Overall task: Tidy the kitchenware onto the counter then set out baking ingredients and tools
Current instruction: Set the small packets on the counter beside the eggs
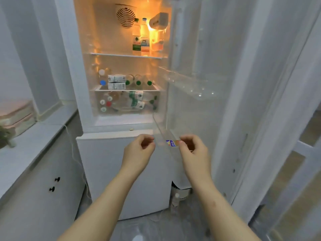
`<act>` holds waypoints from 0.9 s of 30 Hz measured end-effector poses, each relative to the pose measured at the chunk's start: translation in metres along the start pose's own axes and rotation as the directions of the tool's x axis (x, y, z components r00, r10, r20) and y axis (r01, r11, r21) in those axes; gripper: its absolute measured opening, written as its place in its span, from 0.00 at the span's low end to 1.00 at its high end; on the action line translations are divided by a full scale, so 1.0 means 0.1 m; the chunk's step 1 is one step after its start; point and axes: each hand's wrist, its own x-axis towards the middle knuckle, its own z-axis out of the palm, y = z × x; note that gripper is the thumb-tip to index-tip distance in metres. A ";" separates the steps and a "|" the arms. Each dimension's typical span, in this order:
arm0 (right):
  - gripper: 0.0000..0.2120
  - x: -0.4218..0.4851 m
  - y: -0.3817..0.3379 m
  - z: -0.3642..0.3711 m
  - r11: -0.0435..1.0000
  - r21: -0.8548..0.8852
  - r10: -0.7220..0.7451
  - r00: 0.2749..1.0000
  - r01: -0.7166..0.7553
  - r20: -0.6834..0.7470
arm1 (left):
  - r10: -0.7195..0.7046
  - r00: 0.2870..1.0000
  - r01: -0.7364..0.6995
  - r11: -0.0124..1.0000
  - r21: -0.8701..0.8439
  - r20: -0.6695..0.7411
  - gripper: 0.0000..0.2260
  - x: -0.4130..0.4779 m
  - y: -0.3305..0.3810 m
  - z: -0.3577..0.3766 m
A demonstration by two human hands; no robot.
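The fridge (86, 70) stands open and lit, its door (199, 108) swung to the right. Both my hands are raised in front of the clear lower door bin (160, 131). My right hand (192, 150) has curled fingers that pinch a small colourful packet (172, 143) at the bin. My left hand (139, 150) hovers just left of the bin with loosely curled fingers and holds nothing. On the middle shelf lie two white cartons (116, 82) beside green-capped bottles (138, 80). Upright bottles (140, 39) stand on the top shelf.
A clear drawer (125, 103) holds more bottles. The shut freezer door (125, 171) is below my hands. A white counter (34, 141) with cabinet knobs (54, 184) runs along the left. A clear egg tray shelf (189, 84) juts from the door. A bottle (175, 200) stands on the floor.
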 end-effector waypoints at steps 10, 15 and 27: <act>0.09 1.36 0.53 0.49 0.926 -0.241 0.285 0.957 -0.290 -0.058 | 0.160 0.969 -0.174 0.983 0.057 0.187 0.10 1.52 0.03 0.32; 0.13 1.46 0.89 0.64 0.845 -0.449 0.354 0.933 -0.291 0.062 | 0.165 0.779 -0.391 0.882 0.264 0.605 0.14 1.89 -0.09 0.82; 0.09 1.56 1.15 0.49 0.779 -0.530 0.435 0.898 -0.335 0.072 | -0.305 0.644 -0.677 0.199 0.708 0.702 0.22 2.10 -0.14 1.29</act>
